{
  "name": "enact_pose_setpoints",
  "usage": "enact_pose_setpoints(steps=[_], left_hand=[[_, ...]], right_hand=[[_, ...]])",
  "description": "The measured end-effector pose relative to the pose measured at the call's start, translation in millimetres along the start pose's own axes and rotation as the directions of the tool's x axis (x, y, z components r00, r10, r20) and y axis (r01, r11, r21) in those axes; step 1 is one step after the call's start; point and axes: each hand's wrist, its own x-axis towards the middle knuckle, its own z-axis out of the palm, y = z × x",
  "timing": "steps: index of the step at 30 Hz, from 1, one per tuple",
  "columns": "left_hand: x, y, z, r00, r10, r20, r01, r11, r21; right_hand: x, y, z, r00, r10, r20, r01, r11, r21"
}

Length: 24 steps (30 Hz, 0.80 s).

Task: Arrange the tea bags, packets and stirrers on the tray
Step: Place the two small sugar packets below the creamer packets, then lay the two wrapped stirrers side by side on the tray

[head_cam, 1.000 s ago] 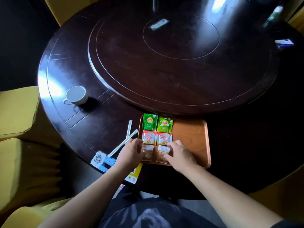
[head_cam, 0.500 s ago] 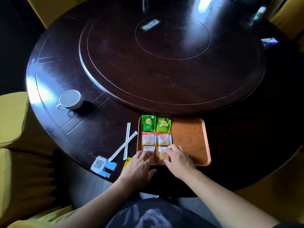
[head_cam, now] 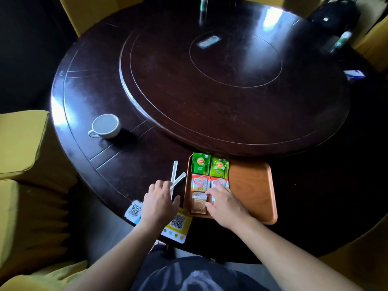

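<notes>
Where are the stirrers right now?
In the head view, the two stirrers lie crossed on the table, just left of the tray, with the left hand over their near ends.

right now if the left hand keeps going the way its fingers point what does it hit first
Most likely the two wrapped stirrers: the left hand points up the table at them, fingertips about touching. Height above them is unclear.

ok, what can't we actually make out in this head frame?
- Second brown packet, near row of the tray: under the right hand, head view.
- Lower ends of the stirrers: behind the left hand.
- Right Coffee mate packet: lower part covered by right fingers.
- Small print on tea bags: too small.
</notes>
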Motion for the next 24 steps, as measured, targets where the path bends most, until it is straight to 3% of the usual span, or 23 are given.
enact_pose_setpoints(steps=[3,8,16,20,24], left_hand=[[12.7,-12.8,-1.1,0.996,-0.09,0.025,0.09,0.996,0.01],[22.2,-19.4,-0.5,0.995,-0.058,0.082,0.056,0.998,0.027],[20.4,-28.1,7.7,0.995,0.027,0.098,-0.027,1.0,-0.007],[22.7,-36.2,8.8,0.992,0.032,0.119,-0.031,0.999,-0.011],[25.0,-41.2,3.7,0.99,0.03,0.136,-0.024,0.998,-0.051]], right_hand=[[14.9,-19.5,-1.8,0.997,-0.064,0.047,0.066,0.997,-0.049],[50.0,-55.1,3.3,0.967,-0.2,0.155,0.23,0.95,-0.211],[107.7,-78.1,22.3,0.9,-0.38,0.214,0.434,0.727,-0.532],[117.4,-77.7,22.6,0.857,-0.445,0.26,0.504,0.62,-0.602],[119.4,-77.2,24.4,0.849,-0.471,0.242,0.506,0.589,-0.631]])
